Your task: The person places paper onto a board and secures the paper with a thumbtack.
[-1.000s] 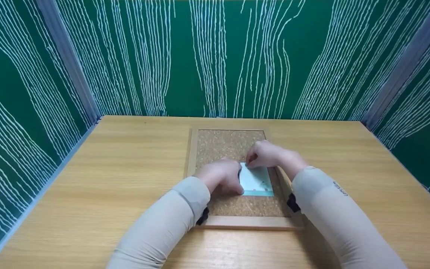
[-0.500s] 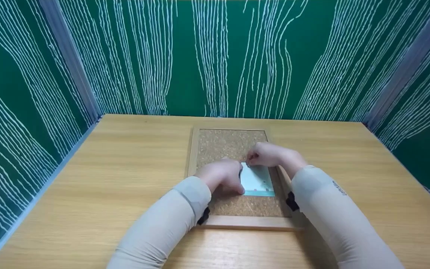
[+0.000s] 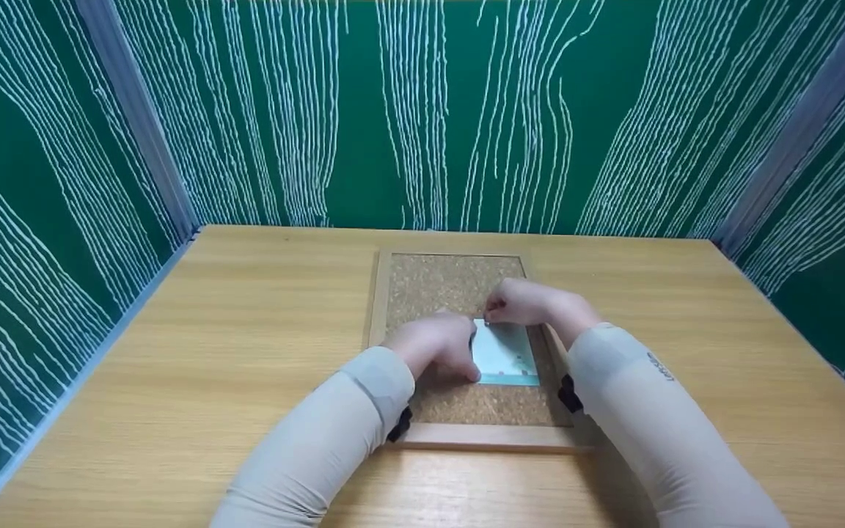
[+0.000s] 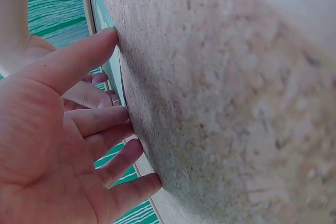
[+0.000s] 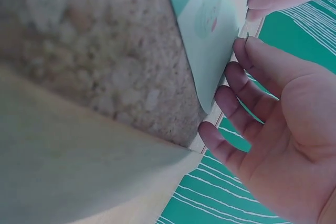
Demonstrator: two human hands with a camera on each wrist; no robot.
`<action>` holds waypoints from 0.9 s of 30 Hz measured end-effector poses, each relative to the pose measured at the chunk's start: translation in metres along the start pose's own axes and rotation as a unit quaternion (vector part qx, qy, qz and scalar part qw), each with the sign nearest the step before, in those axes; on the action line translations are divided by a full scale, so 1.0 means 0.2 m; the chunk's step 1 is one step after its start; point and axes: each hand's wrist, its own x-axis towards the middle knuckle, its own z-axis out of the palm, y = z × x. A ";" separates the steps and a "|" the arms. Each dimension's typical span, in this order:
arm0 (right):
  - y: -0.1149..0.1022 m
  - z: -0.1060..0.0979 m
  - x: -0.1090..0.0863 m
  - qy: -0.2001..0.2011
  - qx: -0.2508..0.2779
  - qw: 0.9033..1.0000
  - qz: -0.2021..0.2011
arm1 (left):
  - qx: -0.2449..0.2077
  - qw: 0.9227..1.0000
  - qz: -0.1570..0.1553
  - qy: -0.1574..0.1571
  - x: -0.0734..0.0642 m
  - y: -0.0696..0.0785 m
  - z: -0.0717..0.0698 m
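A pale green sheet of paper with a darker mint band and small printed figures lies on the framed cork board. My left hand rests at the sheet's left edge, fingers spread and fairly straight. In the left wrist view, its thumb and fingertips touch the paper edge and the cork. At the sheet's far edge, my right hand pinches a small pin between thumb and forefinger against the paper. The pin is mostly hidden by the fingertips. The right hand's other fingers touch the sheet and board.
The board's raised wooden frame surrounds the cork and lies on a wooden table. Green walls with wavy white lines stand behind and on both sides. Black wrist straps hang beneath the sleeves.
The right forearm has shifted slightly to the left, while its fingers stay at the sheet's far edge. The left hand and the paper hold their places.
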 end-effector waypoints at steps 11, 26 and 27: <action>0.00 0.00 0.01 0.010 -0.013 1.000 -0.003 | 0.001 1.000 0.002 0.001 0.00 0.00 0.00; 0.00 0.01 -0.01 0.013 0.033 0.999 0.034 | -0.007 1.000 0.002 -0.007 0.00 -0.01 0.01; 0.00 0.01 -0.01 0.013 0.034 0.999 0.036 | -0.009 1.000 0.002 -0.007 0.00 -0.01 0.01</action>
